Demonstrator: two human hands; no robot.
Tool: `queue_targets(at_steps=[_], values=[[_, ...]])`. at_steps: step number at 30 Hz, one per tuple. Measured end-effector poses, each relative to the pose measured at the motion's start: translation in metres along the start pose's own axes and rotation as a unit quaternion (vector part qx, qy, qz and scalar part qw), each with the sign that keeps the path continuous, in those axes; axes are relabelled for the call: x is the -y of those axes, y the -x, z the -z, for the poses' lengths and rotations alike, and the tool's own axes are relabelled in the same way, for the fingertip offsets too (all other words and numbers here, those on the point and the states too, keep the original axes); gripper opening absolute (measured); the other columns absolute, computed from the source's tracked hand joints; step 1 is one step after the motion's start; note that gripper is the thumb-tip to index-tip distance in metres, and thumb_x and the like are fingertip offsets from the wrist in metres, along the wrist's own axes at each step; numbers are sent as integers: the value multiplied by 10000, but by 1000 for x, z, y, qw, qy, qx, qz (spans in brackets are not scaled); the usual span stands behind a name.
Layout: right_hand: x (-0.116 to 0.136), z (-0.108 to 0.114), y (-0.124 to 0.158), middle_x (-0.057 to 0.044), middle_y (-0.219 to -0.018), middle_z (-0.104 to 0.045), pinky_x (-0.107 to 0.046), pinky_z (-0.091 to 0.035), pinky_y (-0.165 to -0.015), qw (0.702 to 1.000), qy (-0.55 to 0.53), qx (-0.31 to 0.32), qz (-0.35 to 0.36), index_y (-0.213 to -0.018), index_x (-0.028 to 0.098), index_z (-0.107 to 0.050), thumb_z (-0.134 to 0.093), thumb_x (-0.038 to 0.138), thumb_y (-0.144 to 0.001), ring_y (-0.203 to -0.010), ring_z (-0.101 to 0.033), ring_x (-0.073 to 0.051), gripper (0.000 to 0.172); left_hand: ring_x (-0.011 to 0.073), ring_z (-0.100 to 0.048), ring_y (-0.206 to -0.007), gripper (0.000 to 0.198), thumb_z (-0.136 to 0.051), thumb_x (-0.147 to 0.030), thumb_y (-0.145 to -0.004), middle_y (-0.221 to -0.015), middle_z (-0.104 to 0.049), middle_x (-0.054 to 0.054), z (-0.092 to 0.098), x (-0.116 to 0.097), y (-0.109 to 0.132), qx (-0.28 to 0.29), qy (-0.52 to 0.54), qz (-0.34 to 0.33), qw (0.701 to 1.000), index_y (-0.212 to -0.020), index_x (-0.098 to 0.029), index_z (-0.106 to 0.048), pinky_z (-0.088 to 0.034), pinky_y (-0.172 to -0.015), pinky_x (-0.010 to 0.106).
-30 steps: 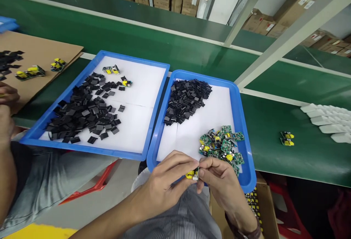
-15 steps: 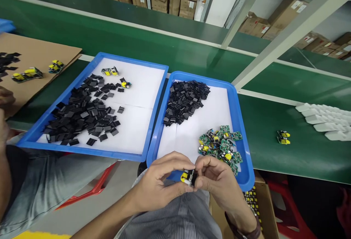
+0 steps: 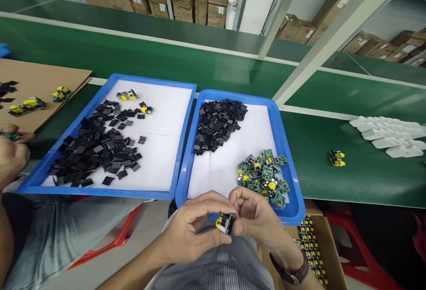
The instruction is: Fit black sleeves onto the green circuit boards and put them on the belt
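Observation:
Between the thumb and fingers of my left hand (image 3: 196, 228) is a small circuit board (image 3: 226, 224) with a yellow component and a black piece on its side. My right hand (image 3: 254, 216) pinches at the board's right edge; its fingertips hide whether they grip the board itself or the black piece. Both hands are over my lap at the near edge of the right blue tray (image 3: 286, 148). That tray holds a heap of black flat pieces (image 3: 218, 123) and a pile of green circuit boards (image 3: 264, 176).
Left of it lies another blue tray (image 3: 181, 156) with black pieces and two boards. A co-worker's hands (image 3: 13, 150) hold a green board beside a cardboard sheet (image 3: 49, 74). White trays (image 3: 388, 134) and a board pair (image 3: 337, 158) lie right. Below, a carton (image 3: 328, 250) holds boards.
The board in my hands has turned slightly and sits a little lower. The view has shifted a bit. A co-worker's hands at left have come further into view with a green board.

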State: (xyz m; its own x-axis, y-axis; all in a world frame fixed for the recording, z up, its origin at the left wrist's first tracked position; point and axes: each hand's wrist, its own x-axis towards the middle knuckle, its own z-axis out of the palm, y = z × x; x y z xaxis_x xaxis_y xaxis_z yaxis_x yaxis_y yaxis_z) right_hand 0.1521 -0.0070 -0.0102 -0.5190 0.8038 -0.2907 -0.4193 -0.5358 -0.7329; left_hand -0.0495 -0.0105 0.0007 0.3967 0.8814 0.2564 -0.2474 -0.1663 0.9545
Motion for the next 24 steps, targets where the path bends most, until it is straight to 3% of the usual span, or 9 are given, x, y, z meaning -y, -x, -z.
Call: queue_targets(at_steps=[3, 12, 16, 18, 21, 24], values=[[0, 2, 2, 30, -760, -683, -205, -503, -631, 1000, 1, -1, 5, -1003, 200, -705, -988, 308, -703, -645, -606, -97, 427, 237, -727, -991, 388, -822, -109, -864, -1079, -756, 133, 0, 0, -2, 1, -19, -10, 1000, -1233, -213, -760, -608, -870, 375], [2, 5, 3, 19, -795, -682, -208, -505, -648, 998, 41, -33, 19, -991, 201, -723, -980, 298, -710, -700, -600, -111, 393, 252, -714, -1035, 418, -777, -108, -906, -1113, -756, 138, -1, -2, -6, 25, -121, -29, 992, -1308, -207, -716, -604, -899, 410], [-1, 4, 7, 11, -835, -667, -242, -548, -691, 996, 50, -41, 68, -1074, 228, -723, -920, 337, -795, -726, -626, -125, 358, 235, -715, -1016, 398, -758, -116, -920, -1116, -748, 121, -2, -3, -8, 16, -167, -45, 985, -1302, -213, -704, -614, -881, 378], [-2, -1, 12, -14, -943, -677, -288, -587, -744, 988, 88, -49, 120, -1172, 256, -708, -924, 351, -785, -800, -660, -158, 454, 214, -701, -1035, 416, -727, -71, -924, -1133, -724, 100, -6, -2, -12, -8, -228, -74, 971, -1311, -217, -686, -607, -893, 338], [1, -3, 19, -56, -1127, -680, -341, -600, -864, 939, 221, -125, 231, -1242, 298, -686, -925, 298, -776, -984, -673, -217, 523, 195, -663, -1122, 454, -634, -20, -958, -1197, -673, 82, -19, 3, -24, -26, -315, -124, 941, -1363, -225, -640, -579, -972, 304], [16, 25, 28, -95, -1181, -702, -381, -588, -926, 849, 353, -259, 295, -1258, 279, -683, -781, 290, -913, -1050, -678, -244, 359, 219, -623, -1252, 508, -653, -123, -991, -1344, -617, 97, -30, 11, -38, -14, -366, -134, 921, -1477, -219, -538, -518, -1116, 329]])
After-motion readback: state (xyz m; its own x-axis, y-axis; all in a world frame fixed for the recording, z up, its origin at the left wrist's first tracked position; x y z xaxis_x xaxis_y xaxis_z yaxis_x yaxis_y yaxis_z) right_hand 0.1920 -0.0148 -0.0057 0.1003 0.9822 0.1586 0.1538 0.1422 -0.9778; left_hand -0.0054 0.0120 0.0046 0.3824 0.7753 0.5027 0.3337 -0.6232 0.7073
